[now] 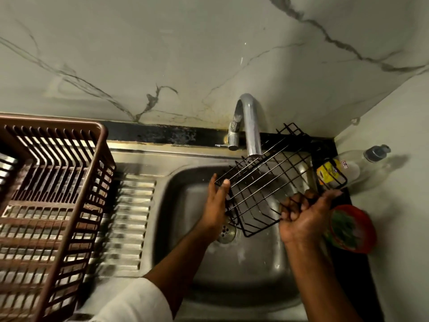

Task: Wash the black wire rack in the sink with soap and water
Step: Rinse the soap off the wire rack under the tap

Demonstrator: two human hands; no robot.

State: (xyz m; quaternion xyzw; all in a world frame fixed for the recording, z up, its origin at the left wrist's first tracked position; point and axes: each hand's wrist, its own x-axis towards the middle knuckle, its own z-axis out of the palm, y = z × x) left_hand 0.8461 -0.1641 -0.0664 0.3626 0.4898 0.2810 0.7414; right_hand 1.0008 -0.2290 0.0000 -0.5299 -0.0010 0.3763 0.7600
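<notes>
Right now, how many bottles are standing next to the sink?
1. A clear soap bottle with a dark pump top lies tilted in the counter's right back corner, partly behind the black wire rack. The rack could hide others.

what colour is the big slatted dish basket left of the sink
The dish basket is brown, seen in the head view, the only one given.

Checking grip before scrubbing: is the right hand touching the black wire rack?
Touching. The head view shows the right hand with fingers curled around the wires at the near right edge of the black wire rack.
</notes>
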